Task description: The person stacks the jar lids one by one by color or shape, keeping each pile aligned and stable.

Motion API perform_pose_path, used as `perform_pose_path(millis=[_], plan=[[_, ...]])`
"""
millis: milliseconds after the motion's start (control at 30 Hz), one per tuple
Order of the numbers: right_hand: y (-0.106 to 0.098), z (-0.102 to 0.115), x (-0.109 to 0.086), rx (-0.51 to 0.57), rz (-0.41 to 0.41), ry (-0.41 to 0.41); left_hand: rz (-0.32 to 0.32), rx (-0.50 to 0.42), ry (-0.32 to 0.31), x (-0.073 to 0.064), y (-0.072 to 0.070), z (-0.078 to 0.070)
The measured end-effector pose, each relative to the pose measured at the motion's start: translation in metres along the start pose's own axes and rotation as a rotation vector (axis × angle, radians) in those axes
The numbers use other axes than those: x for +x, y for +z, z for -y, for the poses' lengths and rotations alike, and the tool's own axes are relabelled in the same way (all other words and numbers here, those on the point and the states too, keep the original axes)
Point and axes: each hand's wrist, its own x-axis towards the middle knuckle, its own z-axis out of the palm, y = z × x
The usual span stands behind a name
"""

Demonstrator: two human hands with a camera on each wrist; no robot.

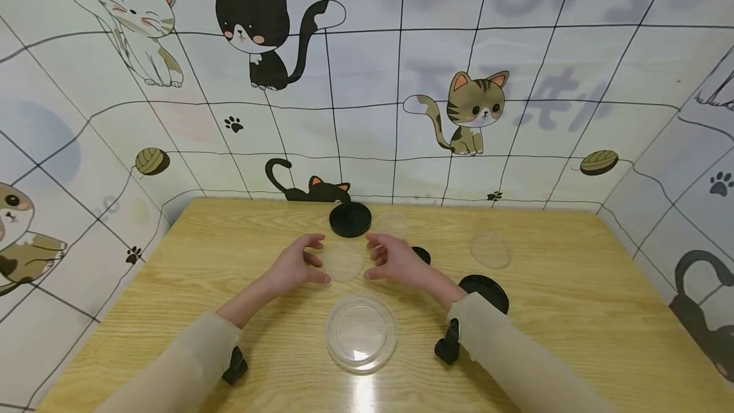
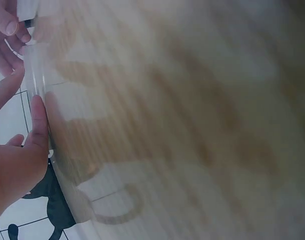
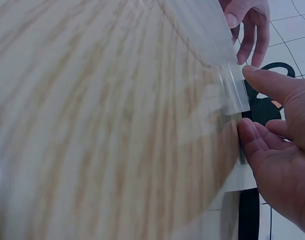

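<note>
Between my two hands a clear round plastic piece (image 1: 343, 262) lies on the table. My left hand (image 1: 295, 265) is at its left side, fingers loosely bent and thumb tip right at the edge. At its right side my right hand (image 1: 398, 260) mirrors this, thumb and fingers apart. In the right wrist view the clear piece (image 3: 235, 90) shows as a low see-through wall between both hands' fingertips. Nearer to me lies a larger clear round lid (image 1: 361, 334) with a raised ring. Just behind the hands is a black round lid (image 1: 350, 220).
A faint clear disc (image 1: 392, 225) lies right of the black lid, another clear disc (image 1: 491, 250) farther right. A small black round piece (image 1: 422, 255) and a black disc (image 1: 486, 293) are partly hidden by my right arm. Cat-patterned cloth (image 1: 367, 81) stands behind the wooden table (image 1: 573, 311).
</note>
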Motion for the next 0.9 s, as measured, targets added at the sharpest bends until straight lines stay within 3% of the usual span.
perform_pose_path(millis=[333, 567, 900], plan=[[0.009, -0.001, 0.01, -0.057, -0.018, 0.037, 0.008, 0.012, -0.023, 0.009, 0.003, 0.002], [0.015, 0.001, 0.013, -0.124, -0.019, 0.02, 0.001, 0.043, -0.029, 0.011, 0.006, 0.001], [0.016, 0.0, 0.017, -0.116, -0.009, 0.037, 0.008, 0.101, -0.032, 0.013, 0.005, 0.003]])
